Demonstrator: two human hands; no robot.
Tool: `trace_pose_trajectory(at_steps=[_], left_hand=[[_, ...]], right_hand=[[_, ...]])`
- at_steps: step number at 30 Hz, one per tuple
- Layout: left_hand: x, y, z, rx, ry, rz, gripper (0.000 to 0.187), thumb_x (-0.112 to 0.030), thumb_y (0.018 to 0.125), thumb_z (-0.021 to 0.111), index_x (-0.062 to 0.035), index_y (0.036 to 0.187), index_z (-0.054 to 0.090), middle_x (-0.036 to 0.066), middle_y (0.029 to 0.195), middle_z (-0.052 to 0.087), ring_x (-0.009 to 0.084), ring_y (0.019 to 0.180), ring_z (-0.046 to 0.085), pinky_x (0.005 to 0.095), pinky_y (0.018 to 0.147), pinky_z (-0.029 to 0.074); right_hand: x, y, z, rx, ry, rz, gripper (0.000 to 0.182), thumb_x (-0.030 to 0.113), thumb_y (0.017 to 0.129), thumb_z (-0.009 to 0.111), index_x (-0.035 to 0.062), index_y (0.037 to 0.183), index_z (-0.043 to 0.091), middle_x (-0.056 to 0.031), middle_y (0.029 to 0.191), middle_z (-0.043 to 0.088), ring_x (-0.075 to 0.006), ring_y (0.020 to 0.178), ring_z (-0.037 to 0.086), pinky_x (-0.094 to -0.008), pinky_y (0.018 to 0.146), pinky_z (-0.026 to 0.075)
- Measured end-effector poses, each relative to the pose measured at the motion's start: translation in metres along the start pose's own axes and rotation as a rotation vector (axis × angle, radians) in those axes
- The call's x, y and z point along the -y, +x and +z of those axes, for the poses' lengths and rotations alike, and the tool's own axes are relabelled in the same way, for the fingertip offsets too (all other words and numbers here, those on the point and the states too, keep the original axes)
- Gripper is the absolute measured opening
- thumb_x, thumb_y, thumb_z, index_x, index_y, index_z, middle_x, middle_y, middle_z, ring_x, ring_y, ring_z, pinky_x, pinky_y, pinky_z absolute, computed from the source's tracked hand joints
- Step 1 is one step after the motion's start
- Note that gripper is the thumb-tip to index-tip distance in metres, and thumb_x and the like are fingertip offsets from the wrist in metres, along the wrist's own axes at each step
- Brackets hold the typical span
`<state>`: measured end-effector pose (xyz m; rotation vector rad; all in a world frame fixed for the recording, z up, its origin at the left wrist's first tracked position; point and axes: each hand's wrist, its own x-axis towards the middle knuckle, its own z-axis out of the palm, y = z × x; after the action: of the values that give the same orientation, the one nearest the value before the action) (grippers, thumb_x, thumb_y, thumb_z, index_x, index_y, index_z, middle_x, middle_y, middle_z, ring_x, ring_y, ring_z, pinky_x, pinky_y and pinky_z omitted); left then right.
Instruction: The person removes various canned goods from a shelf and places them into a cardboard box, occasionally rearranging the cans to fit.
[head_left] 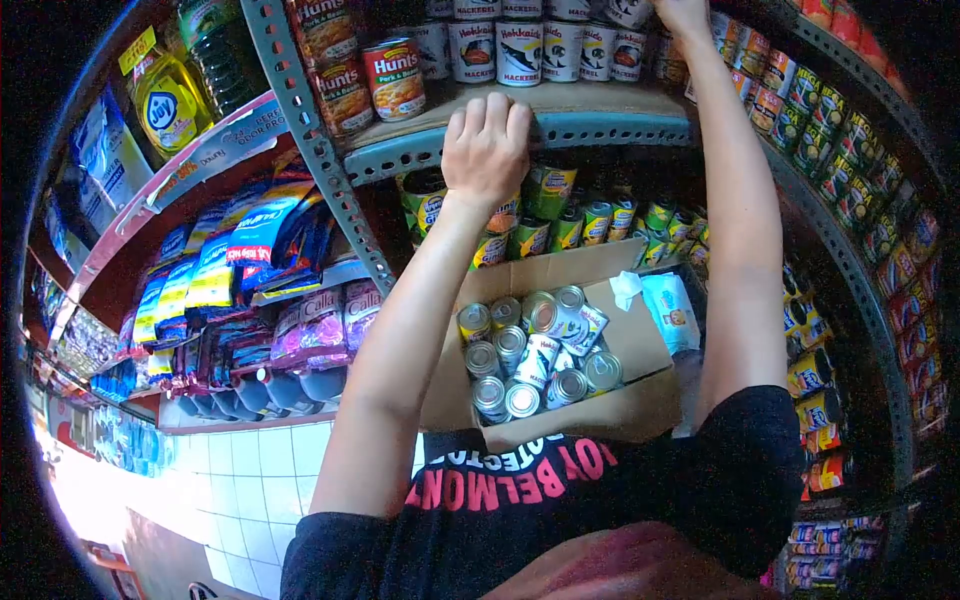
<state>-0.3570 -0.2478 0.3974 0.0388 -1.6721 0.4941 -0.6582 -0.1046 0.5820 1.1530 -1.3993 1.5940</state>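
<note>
My left hand (486, 148) rests with its fingers curled over the front edge of the metal shelf (610, 130), beside a red Hunt's can (394, 80). Raised to the top of the view, my right hand (682, 14) is at the Hokkaido mackerel cans (519, 53), near a tilted can (628, 12); its fingers are mostly cut off by the frame's edge. Below my arms, an open cardboard box (640, 335) holds several cans, some upright and some lying on their sides, among them a Hokkaido can (537, 359).
A blue-white packet (670, 312) lies at the box's right side. Green-yellow cans (597, 222) stand on the shelf behind it. Detergent packs (212, 262) and a yellow Joy bottle (168, 108) are at left. More cans (808, 92) line the curved shelves at right.
</note>
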Motion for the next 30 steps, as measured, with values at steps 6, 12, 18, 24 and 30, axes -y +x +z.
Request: trace_pose_trajectory(at_steps=[6,12,18,24,30], left_hand=[[0.001,-0.001,0.000,-0.008,0.001,0.006,0.014,-0.016,0.079,0.060,-0.0145,0.092,0.055,0.004,0.088,0.053,0.0231,0.085,0.054,0.0361,0.074,0.043],[0.000,-0.001,0.003,-0.033,0.004,-0.003,0.012,-0.016,0.079,0.060,-0.0146,0.091,0.055,0.004,0.090,0.054,0.0229,0.087,0.055,0.0362,0.074,0.044],[-0.002,0.000,-0.001,-0.005,-0.006,-0.010,0.012,-0.017,0.079,0.060,-0.0144,0.090,0.055,0.004,0.088,0.053,0.0229,0.086,0.055,0.0360,0.073,0.044],[-0.001,0.002,-0.003,-0.017,0.015,-0.007,0.015,-0.016,0.078,0.061,-0.0133,0.092,0.055,0.005,0.088,0.052,0.0240,0.085,0.055,0.0364,0.073,0.044],[-0.004,0.002,-0.009,0.062,-0.054,-0.031,0.026,-0.014,0.073,0.066,-0.0126,0.098,0.057,0.006,0.094,0.055,0.0257,0.089,0.055,0.0379,0.075,0.044]], right_hand=[[0.004,-0.001,0.006,0.133,0.244,0.211,0.072,0.012,0.068,0.097,-0.0005,0.125,0.055,-0.0132,0.105,0.069,-0.0223,0.095,0.066,-0.0365,0.083,0.057],[0.010,-0.053,0.013,-0.109,-0.202,-0.098,0.076,0.022,0.067,0.097,0.0000,0.126,0.055,-0.0167,0.111,0.069,-0.0277,0.102,0.066,-0.0404,0.090,0.055],[-0.006,-0.091,0.015,-0.098,-0.236,0.023,0.061,0.037,0.080,0.085,-0.0010,0.124,0.064,-0.0209,0.114,0.072,-0.0309,0.107,0.068,-0.0412,0.091,0.054],[-0.011,-0.089,0.023,-0.027,-0.115,0.020,0.062,0.046,0.082,0.085,-0.0020,0.119,0.069,-0.0178,0.111,0.075,-0.0281,0.103,0.072,-0.0389,0.090,0.055],[0.006,-0.094,0.015,0.026,-0.337,0.074,0.061,0.050,0.086,0.079,0.0003,0.119,0.069,-0.0206,0.112,0.074,-0.0349,0.105,0.071,-0.0420,0.091,0.054]])
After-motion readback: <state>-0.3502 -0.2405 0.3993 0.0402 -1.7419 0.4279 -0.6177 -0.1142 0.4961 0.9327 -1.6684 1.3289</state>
